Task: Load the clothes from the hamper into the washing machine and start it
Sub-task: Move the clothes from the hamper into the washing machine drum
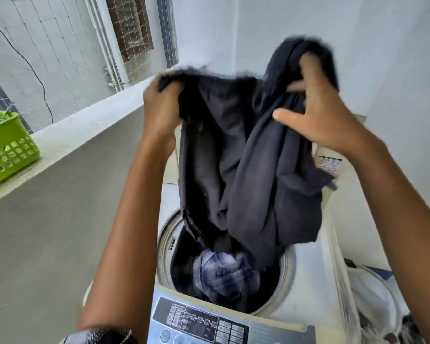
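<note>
Nearest, showing the control panel (209, 324) of the washing machine (305, 266), with a plaid garment (224, 271) lying in the drum (165, 247) beyond it. Further up, both forearms reaching forward and upward over the opening. Left hand (159, 108) clenching, fingers curled round one top edge of the dark garment (243, 165). Right hand (318, 112) gripping the bunched other end higher up, thumb sticking out sideways. Cloth hanging below the fingers, its lowest folds dipping into the drum. Off to the left, sitting on a ledge (85, 120), a green basket (8, 150).
</note>
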Available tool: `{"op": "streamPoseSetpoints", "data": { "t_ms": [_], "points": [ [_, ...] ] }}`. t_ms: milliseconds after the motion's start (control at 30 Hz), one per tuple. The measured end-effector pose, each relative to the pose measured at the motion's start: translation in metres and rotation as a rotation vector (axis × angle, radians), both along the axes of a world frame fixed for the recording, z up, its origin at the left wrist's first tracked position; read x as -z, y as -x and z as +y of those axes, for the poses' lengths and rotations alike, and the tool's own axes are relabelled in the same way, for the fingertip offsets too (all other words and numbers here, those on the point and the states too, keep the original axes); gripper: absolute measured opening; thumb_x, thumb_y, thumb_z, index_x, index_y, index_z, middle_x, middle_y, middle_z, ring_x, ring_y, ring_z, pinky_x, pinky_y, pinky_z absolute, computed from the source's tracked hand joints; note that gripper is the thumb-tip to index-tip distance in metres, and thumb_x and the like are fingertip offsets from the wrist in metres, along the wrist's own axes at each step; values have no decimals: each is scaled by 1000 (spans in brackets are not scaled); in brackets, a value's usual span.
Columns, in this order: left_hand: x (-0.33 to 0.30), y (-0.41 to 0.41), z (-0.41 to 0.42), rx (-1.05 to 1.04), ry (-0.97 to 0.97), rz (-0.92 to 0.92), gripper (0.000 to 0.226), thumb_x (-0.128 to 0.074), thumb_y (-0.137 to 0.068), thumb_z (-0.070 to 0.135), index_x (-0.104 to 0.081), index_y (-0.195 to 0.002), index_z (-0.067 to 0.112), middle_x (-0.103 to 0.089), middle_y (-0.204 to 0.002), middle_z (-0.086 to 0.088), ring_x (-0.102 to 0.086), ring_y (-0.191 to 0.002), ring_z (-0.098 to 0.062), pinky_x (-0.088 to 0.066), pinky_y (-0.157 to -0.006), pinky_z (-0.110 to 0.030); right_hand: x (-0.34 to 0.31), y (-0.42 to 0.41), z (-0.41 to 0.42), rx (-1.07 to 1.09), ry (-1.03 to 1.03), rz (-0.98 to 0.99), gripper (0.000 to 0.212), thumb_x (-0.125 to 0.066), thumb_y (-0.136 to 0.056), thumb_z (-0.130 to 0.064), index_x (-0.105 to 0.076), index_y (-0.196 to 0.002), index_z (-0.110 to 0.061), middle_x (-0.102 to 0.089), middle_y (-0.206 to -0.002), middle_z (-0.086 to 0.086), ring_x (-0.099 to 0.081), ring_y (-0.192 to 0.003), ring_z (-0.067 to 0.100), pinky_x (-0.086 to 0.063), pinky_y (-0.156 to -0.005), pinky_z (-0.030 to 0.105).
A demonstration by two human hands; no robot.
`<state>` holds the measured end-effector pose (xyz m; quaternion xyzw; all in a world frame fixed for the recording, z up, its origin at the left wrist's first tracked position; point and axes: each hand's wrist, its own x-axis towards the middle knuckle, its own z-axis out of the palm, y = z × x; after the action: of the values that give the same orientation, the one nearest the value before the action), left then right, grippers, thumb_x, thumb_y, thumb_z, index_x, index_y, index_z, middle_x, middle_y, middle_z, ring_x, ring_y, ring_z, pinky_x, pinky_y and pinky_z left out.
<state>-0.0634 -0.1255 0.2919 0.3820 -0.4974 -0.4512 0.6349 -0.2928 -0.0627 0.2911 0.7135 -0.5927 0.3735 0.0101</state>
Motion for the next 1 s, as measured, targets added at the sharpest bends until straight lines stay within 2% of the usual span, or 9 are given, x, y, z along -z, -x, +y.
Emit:
{"op": "streamPoseSetpoints", "data": {
  "t_ms": [67,167,233,333,433,500,567,700,1000],
  "points": [
    [24,0,-1,31,-91,-190,33,-45,-87,-2,-65,-83,24,-63,-67,12,-56,-53,4,-45,-59,-19,18,-4,1,-41,-216,-29,74,-67,-85,-23,-25,-145,-13,-44,-140,8,-57,-114,19,-45,-98,45],
    [54,2,-3,46,-119,-204,43,-38,-84,-10,-65,-82,23,-67,-79,4,-62,-65,-1,-49,-62,-19,49,-15,5,-149,-391,-5,67,-60,-91,-20,-23,-146,-10,-34,-149,9,-45,-129,22,-38,-105,36],
    [73,9,-1,-108,-57,-125,36,-38,-83,-8,-64,-86,18,-67,-83,4,-62,-74,-5,-49,-71,-19,73,-27,4,-118,-312,46,69,-58,-93,-20,-18,-148,-6,-28,-152,10,-32,-137,24,-29,-109,35],
    [132,21,19,-385,96,-166,17,-44,-86,6,-53,-97,15,-60,-90,5,-56,-84,-5,-43,-81,-17,127,-46,1,-31,-106,154,61,-62,-86,-14,-31,-136,0,-39,-137,18,-37,-126,32,-34,-106,45],
    [228,17,31,-265,126,-722,35,-48,-84,16,-49,-118,15,-56,-118,-5,-50,-111,-21,-37,-99,-32,204,-49,2,12,-132,353,61,-57,-78,-8,-34,-135,-2,-42,-136,20,-43,-121,38,-34,-106,49],
    [294,0,29,90,-103,-1265,62,-52,-88,32,-30,-145,18,-36,-148,-7,-34,-136,-32,-25,-113,-44,251,-38,13,-5,-479,560,64,-49,-87,-16,-25,-146,-8,-25,-153,16,-29,-138,37,-21,-113,49],
    [340,-18,34,503,-453,-1564,83,-51,-89,48,-4,-153,22,-9,-160,-7,-14,-146,-32,-13,-118,-49,287,-24,27,-52,-961,711,62,-46,-94,-28,-22,-150,-12,-8,-159,12,-7,-146,33,-10,-116,50],
    [361,-28,49,700,-679,-1417,74,-49,-93,46,-13,-152,19,-23,-156,-14,-29,-141,-31,-28,-114,-43,310,-9,44,-81,-1193,637,49,-44,-96,-27,-39,-143,-15,-32,-152,13,-28,-139,31,-30,-112,43],
    [305,25,68,650,-454,-1099,42,-46,-98,34,-42,-138,20,-49,-136,-4,-50,-118,-19,-42,-99,-30,296,5,61,-28,-867,18,36,-47,-95,-21,-55,-130,-21,-52,-136,0,-47,-126,17,-38,-105,33]
  ]
}}
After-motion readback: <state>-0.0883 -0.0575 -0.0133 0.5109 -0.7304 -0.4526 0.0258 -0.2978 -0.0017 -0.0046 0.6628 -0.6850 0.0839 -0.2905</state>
